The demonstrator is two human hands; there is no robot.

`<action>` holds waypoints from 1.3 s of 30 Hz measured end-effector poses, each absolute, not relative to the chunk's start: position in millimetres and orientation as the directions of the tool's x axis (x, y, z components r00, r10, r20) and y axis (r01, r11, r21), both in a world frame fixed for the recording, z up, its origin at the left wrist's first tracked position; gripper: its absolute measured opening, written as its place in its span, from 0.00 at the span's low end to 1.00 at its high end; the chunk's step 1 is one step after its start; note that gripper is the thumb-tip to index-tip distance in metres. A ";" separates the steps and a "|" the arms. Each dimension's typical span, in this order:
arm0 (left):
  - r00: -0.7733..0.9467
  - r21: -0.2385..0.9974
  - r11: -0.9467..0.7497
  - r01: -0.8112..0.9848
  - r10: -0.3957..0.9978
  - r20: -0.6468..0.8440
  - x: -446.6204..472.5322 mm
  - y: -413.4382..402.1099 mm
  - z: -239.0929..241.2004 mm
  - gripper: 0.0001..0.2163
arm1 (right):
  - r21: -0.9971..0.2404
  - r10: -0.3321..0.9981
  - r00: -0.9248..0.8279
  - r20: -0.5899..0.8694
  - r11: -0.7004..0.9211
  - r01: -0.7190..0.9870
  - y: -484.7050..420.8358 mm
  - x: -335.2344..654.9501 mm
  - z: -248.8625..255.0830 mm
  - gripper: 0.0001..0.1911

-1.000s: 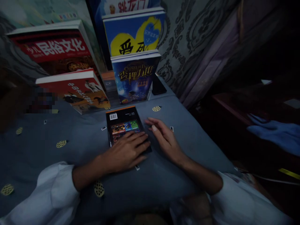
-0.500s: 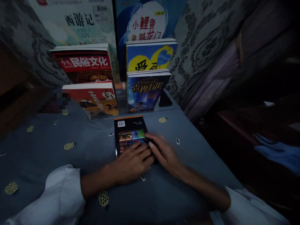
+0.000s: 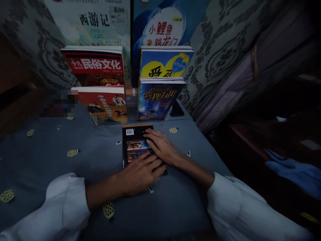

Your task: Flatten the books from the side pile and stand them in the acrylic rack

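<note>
A small dark book (image 3: 133, 140) lies back cover up on the grey-blue cloth (image 3: 50, 167), its barcode at the top left. My left hand (image 3: 140, 174) rests flat on the book's near end, fingers stretched out. My right hand (image 3: 162, 147) lies flat across the book's right half, fingers spread and pointing left. Neither hand grips anything.
Behind the flat book stand two rows of upright books: a red one (image 3: 102, 103) and a dark blue one (image 3: 156, 98) in front, a red-banded one (image 3: 96, 67) and a blue-yellow one (image 3: 163, 63) behind. A dark phone (image 3: 177, 108) lies at the right. Patterned curtain (image 3: 215, 60) hangs at the right.
My right hand has moved from the cloth beside the book onto its cover and slid further up. My left hand has stayed on the near end. The view has tilted up.
</note>
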State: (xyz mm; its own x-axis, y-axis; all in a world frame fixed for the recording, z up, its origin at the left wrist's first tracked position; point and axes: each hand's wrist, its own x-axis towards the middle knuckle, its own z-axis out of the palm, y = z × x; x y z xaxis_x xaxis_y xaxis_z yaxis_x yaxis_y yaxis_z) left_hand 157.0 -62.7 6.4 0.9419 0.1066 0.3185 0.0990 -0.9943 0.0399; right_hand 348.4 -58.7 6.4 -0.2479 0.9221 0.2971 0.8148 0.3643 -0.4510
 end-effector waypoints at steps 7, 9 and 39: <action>0.954 0.018 -0.995 0.096 0.098 0.283 155.5 -62.3 3.0 0.18 | -0.434 0.916 -0.195 0.352 0.344 0.833 -29.2 361.2 -12.4 0.20; 0.956 0.023 -0.995 0.093 0.096 0.276 155.9 -62.0 4.4 0.18 | -0.392 0.915 -0.194 0.354 0.334 0.857 -30.4 359.1 -10.5 0.20; 0.945 0.131 -0.989 0.071 0.109 0.309 154.3 -58.5 12.2 0.16 | -0.508 0.903 -0.309 0.297 0.424 0.750 -46.3 369.6 -10.8 0.23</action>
